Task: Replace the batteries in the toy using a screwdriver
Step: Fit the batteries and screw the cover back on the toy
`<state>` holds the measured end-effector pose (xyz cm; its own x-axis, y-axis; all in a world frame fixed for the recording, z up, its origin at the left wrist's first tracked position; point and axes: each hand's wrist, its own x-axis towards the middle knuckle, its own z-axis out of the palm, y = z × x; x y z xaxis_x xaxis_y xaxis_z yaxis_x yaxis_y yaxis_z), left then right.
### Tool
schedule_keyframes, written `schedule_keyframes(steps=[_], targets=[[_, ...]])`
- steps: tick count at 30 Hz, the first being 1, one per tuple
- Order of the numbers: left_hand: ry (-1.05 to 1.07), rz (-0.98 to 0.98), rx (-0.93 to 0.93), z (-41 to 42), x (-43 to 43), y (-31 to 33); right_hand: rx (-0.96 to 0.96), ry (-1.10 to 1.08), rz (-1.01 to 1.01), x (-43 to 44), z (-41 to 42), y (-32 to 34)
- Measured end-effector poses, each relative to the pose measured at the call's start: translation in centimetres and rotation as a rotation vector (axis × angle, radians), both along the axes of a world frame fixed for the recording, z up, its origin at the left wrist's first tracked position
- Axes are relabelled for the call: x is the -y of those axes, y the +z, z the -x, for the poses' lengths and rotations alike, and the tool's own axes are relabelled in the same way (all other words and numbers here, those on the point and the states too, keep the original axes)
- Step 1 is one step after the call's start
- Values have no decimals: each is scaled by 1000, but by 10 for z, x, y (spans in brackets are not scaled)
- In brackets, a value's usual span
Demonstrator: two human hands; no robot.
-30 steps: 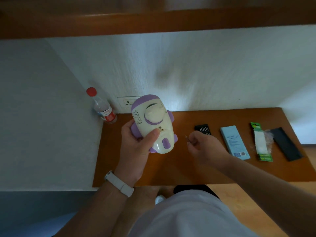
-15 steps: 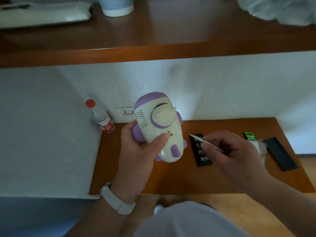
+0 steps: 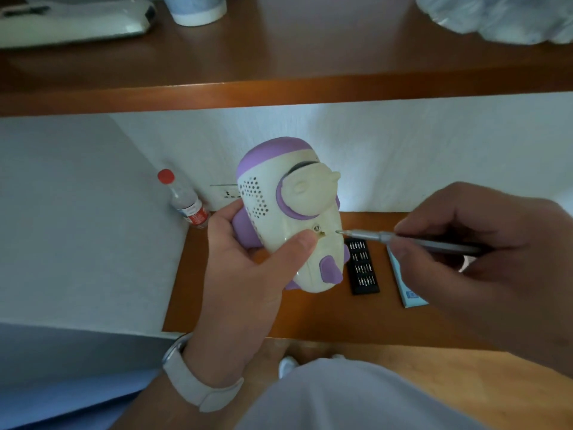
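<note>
My left hand (image 3: 248,271) grips a cream and purple toy (image 3: 288,212) above the wooden desk (image 3: 310,311), thumb lying just beside a small screw (image 3: 317,227) on its underside. My right hand (image 3: 483,252) holds a thin grey screwdriver (image 3: 403,238) like a pen. Its tip points left and sits at the toy's right edge, a short way right of the screw.
A black tray of screwdriver bits (image 3: 362,266) and a light blue box (image 3: 409,293) lie on the desk under my right hand. A red-capped bottle (image 3: 183,200) stands at the back left by a wall socket (image 3: 224,192). A shelf (image 3: 279,88) overhangs the desk.
My right hand has brought the screwdriver leftward from above the bit tray until its tip reaches the toy. The toy has been lifted closer to the camera and turned slightly.
</note>
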<state>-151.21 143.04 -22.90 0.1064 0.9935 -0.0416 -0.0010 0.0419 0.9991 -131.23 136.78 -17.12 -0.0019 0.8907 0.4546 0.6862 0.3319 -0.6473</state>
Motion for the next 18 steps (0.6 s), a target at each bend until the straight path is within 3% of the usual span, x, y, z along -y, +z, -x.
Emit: schedule_keyframes(steps=[18], targets=[[53, -96, -110, -9, -5, 6, 97, -7, 12, -10, -1, 8]])
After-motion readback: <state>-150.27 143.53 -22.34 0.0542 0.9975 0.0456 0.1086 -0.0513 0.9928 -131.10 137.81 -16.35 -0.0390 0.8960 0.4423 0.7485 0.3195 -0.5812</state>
